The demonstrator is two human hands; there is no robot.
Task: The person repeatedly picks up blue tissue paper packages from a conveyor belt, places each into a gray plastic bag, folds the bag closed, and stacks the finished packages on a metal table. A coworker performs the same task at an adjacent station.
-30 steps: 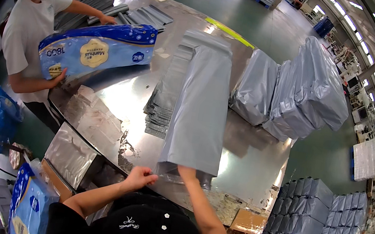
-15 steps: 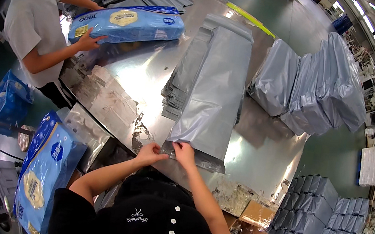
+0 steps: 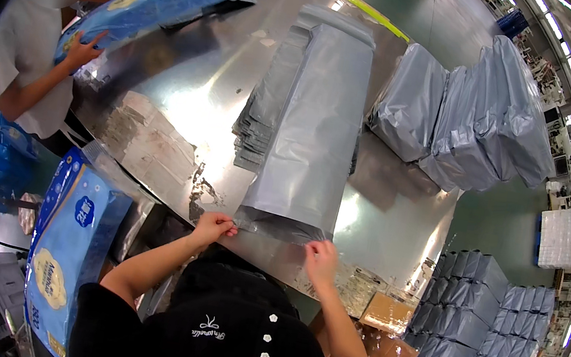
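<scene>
A long grey plastic mailing bag (image 3: 313, 131) lies on top of a pile of flat grey bags (image 3: 255, 126), its mouth facing me near the table's front edge. My left hand (image 3: 216, 227) pinches the left corner of the bag's thin dark-looking lip. At the right corner, the fingers of my right hand (image 3: 321, 263) are closed on the same lip. The lip is stretched between both hands, and the mouth gapes slightly.
Filled grey packages (image 3: 408, 101) stand at the table's (image 3: 398, 217) right. A co-worker (image 3: 26, 58) at left handles a blue tissue pack (image 3: 156, 4). Another blue pack (image 3: 72, 250) stands left of me. Cardboard boxes (image 3: 387, 313) and stacked grey packages (image 3: 461, 312) are at right.
My hands have moved apart from the middle of the bag's mouth to its two corners, spreading the lip. The co-worker has drawn the blue tissue pack to the left and tilted it.
</scene>
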